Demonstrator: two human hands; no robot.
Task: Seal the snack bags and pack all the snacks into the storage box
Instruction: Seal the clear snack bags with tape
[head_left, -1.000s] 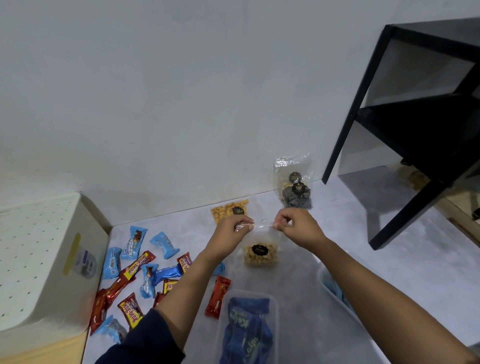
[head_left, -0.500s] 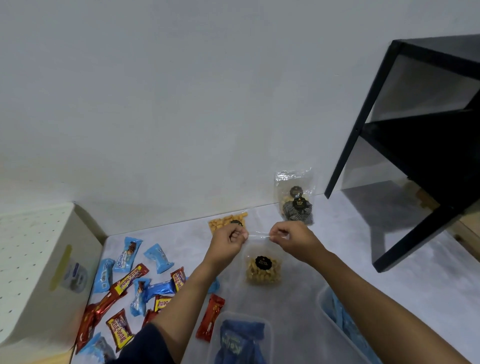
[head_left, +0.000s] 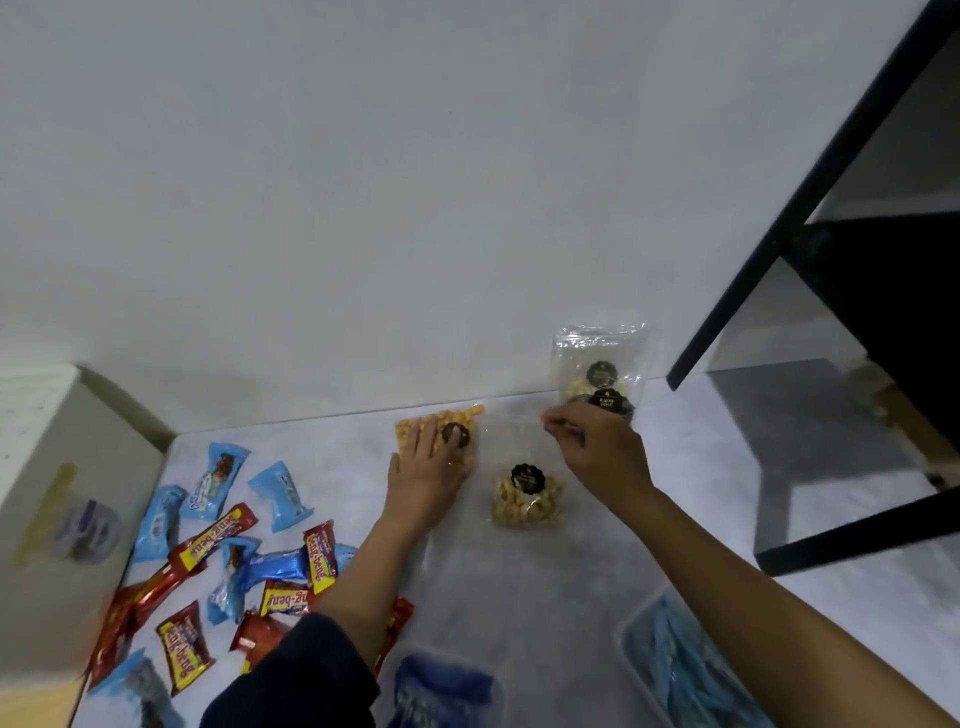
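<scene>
A clear bag of pale nuts (head_left: 527, 501) with a black round label lies on the grey floor. My right hand (head_left: 597, 452) pinches its top edge at the right corner. My left hand (head_left: 426, 467) lies flat, fingers straight, on a clear bag of orange snacks (head_left: 415, 428) by the wall. A third clear bag (head_left: 600, 371) with black labels leans upright against the wall behind my right hand. Near the bottom edge are a clear storage box (head_left: 670, 670) holding blue packs and a clear tub (head_left: 447, 686) with a dark blue pack.
Several blue and red wrapped snack bars (head_left: 228, 551) are scattered on the floor at the left. A white perforated bin (head_left: 57, 499) stands at the far left. A black metal shelf frame (head_left: 852, 291) rises at the right, its foot on the floor.
My left hand let go of the nut bag's top edge and moved left onto the orange snack bag. My right hand still pinches the bag's edge. The camera dipped slightly.
</scene>
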